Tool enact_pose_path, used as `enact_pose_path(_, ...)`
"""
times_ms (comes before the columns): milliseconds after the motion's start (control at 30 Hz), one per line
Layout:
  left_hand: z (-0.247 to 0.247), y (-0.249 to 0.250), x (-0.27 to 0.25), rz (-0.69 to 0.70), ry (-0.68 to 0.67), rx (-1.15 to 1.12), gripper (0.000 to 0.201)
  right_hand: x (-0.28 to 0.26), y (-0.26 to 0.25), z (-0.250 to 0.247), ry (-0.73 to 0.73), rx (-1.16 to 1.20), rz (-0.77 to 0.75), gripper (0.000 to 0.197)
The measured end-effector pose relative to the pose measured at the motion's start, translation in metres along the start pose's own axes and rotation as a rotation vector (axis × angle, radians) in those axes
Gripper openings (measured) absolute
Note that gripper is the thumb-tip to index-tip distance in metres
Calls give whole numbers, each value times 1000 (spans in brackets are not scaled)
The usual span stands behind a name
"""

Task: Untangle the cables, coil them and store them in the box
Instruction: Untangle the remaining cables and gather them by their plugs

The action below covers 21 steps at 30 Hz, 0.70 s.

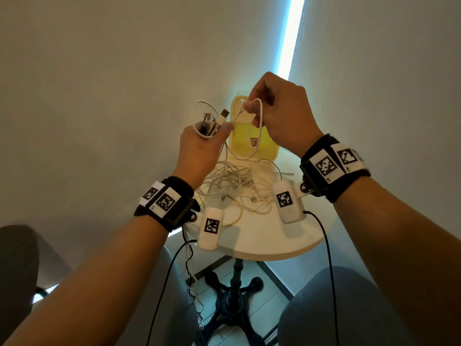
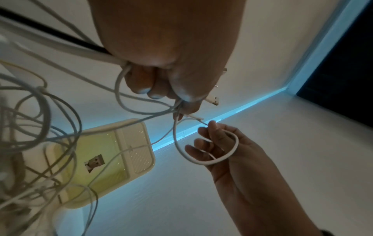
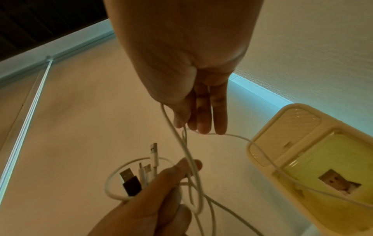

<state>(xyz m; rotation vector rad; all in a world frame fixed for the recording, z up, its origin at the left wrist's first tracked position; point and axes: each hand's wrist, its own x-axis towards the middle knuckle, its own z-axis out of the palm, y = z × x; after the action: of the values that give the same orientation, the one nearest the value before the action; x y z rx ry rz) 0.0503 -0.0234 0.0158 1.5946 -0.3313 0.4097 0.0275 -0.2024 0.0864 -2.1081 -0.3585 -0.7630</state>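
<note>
My left hand [image 1: 212, 131] grips a bundle of cable ends, with a white USB plug [image 1: 223, 116] sticking up from the fist. In the right wrist view a black USB plug [image 3: 129, 182] and several white plugs show in that bundle. My right hand [image 1: 252, 108] is raised just right of it and pinches a loop of white cable [image 1: 260, 121] that hangs down in front of the yellow box [image 1: 267, 148]. In the left wrist view the loop [image 2: 222, 159] curls round the right fingers [image 2: 212, 127]. A tangle of white cables [image 1: 237, 186] lies on the round table [image 1: 274, 236].
The open box stands at the table's far edge against the wall and has a small picture [image 1: 254, 142] on its floor. The small white table stands on a black pedestal [image 1: 234, 295]. My knees flank it, and black sensor wires [image 1: 326, 258] hang from both wrists.
</note>
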Motion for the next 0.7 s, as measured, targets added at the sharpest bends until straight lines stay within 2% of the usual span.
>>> enact_pose_path(100, 1, -1, 6, 20, 29, -51, 59, -5, 6, 0, 8, -47, 14, 7)
enact_pose_path(167, 4, -1, 9, -1, 76, -109, 44, -6, 9, -1, -38, -97, 25, 7)
enact_pose_path(267, 0, -3, 13, -120, 180, -195, 17, -8, 17, -14, -48, -128, 58, 10)
enact_pose_path(333, -5, -7, 15, -155, 132, -193, 16, -8, 23, -22, -47, -76, 103, 11)
enact_pose_path(400, -3, -6, 10, -132, 30, -141, 21, -10, 27, -24, -70, 16, 139, 14)
enact_pose_path(533, 10, 3, 1, -155, -153, -124, 24, -15, 24, -10, -170, 166, 146, 21)
enact_pose_path(700, 10, 4, 4, -184, -226, -92, 31, -19, 22, -4, -265, 210, 74, 18)
